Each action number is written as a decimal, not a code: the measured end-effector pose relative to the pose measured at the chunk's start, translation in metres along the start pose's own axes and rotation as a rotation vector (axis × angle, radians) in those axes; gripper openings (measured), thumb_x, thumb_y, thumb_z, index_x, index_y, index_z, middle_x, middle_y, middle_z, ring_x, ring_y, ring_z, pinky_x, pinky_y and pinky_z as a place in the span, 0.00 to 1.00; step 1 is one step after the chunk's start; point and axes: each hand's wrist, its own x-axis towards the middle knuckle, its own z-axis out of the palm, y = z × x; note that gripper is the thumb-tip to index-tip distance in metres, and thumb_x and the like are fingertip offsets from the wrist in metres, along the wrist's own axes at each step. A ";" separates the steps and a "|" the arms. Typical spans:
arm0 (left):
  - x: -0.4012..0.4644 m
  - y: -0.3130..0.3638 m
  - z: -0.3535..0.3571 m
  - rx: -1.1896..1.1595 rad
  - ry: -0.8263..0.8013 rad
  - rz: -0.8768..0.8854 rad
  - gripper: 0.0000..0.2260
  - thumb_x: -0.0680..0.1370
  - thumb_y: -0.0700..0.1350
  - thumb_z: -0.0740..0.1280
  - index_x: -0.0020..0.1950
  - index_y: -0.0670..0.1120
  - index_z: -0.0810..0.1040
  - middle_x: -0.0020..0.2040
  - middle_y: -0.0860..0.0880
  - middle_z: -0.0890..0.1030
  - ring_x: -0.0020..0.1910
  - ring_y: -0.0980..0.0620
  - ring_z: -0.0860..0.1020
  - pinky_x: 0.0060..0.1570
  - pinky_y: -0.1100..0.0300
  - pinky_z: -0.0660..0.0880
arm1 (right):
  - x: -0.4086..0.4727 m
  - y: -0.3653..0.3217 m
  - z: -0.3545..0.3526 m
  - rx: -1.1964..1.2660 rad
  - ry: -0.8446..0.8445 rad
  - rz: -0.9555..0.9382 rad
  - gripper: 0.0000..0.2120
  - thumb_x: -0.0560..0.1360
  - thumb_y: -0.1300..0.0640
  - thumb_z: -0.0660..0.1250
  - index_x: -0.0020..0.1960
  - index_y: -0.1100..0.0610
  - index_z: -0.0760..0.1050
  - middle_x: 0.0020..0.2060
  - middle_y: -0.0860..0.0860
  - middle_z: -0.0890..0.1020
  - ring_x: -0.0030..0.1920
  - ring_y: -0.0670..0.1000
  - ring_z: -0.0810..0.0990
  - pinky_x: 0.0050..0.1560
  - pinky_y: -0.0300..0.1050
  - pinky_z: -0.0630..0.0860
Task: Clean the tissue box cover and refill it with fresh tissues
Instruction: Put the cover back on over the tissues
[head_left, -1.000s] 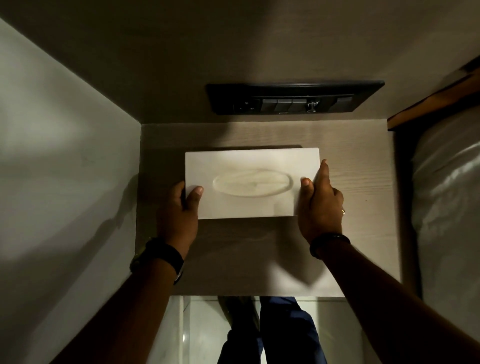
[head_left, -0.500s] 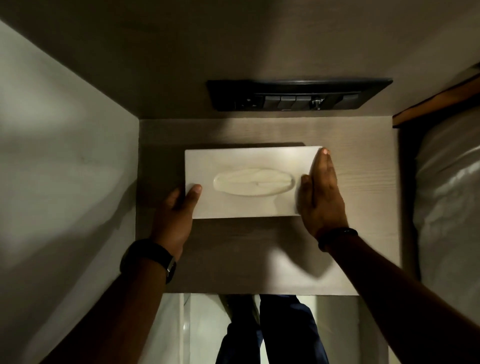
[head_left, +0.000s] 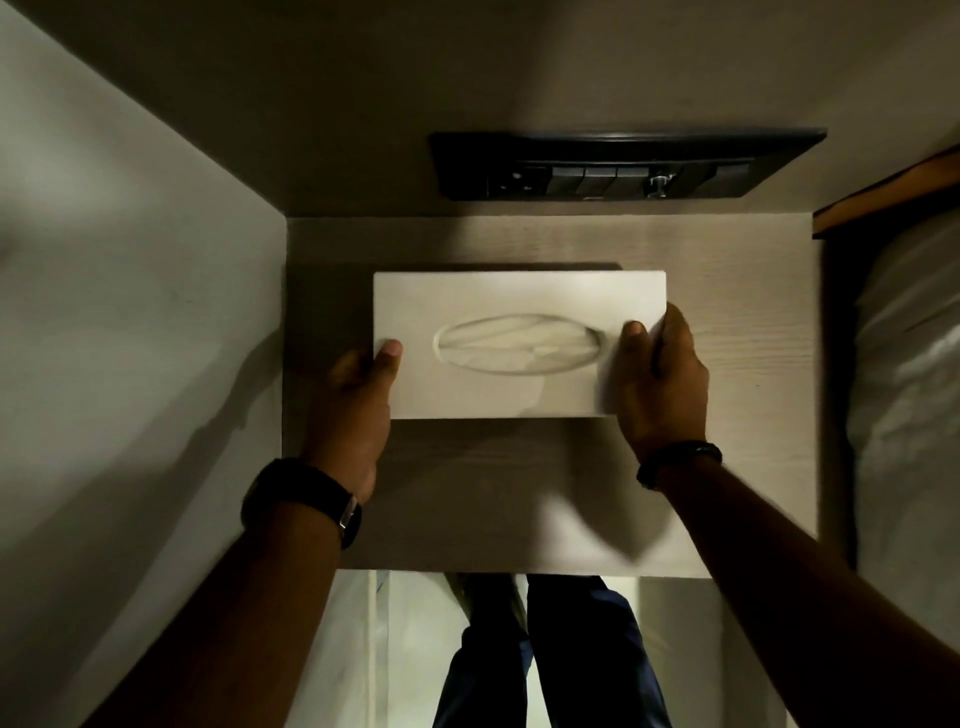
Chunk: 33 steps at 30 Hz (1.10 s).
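Pale wood-grain bedside shelf (head_left: 727, 467) carrying a white rectangular tissue box cover with an oval slot (head_left: 498, 312). Left hand (head_left: 353, 410) grips its left end, thumb on top; right hand (head_left: 662, 384) clasps its right end. Bare shelf lies nearer than both hands; a wall (head_left: 130, 338) stands just left.

Bare table (head_left: 727, 364) right of and in front of the tissue box cover (head_left: 519, 296). Left of it, wall (head_left: 130, 338) close by. Behind it, a narrow strip, then the black switch panel (head_left: 623, 161) above.
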 end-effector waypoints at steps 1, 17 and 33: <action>0.000 -0.001 -0.001 -0.001 0.001 -0.002 0.04 0.78 0.55 0.63 0.45 0.58 0.75 0.47 0.55 0.78 0.52 0.50 0.76 0.60 0.43 0.72 | 0.000 0.000 0.000 0.000 0.004 0.006 0.13 0.80 0.52 0.57 0.60 0.56 0.71 0.43 0.55 0.79 0.40 0.49 0.74 0.41 0.41 0.68; 0.005 -0.021 0.006 0.193 0.064 0.119 0.08 0.80 0.56 0.58 0.53 0.55 0.72 0.44 0.53 0.76 0.44 0.53 0.76 0.46 0.56 0.75 | 0.007 0.020 0.007 -0.235 -0.046 -0.116 0.33 0.77 0.38 0.48 0.75 0.57 0.58 0.63 0.61 0.75 0.64 0.61 0.73 0.61 0.60 0.72; 0.011 -0.026 0.008 0.400 0.090 0.276 0.17 0.81 0.51 0.56 0.62 0.42 0.74 0.49 0.46 0.76 0.45 0.52 0.74 0.37 0.68 0.67 | 0.008 0.023 0.008 -0.108 -0.134 -0.031 0.33 0.75 0.32 0.48 0.75 0.47 0.52 0.68 0.55 0.73 0.65 0.61 0.73 0.65 0.65 0.67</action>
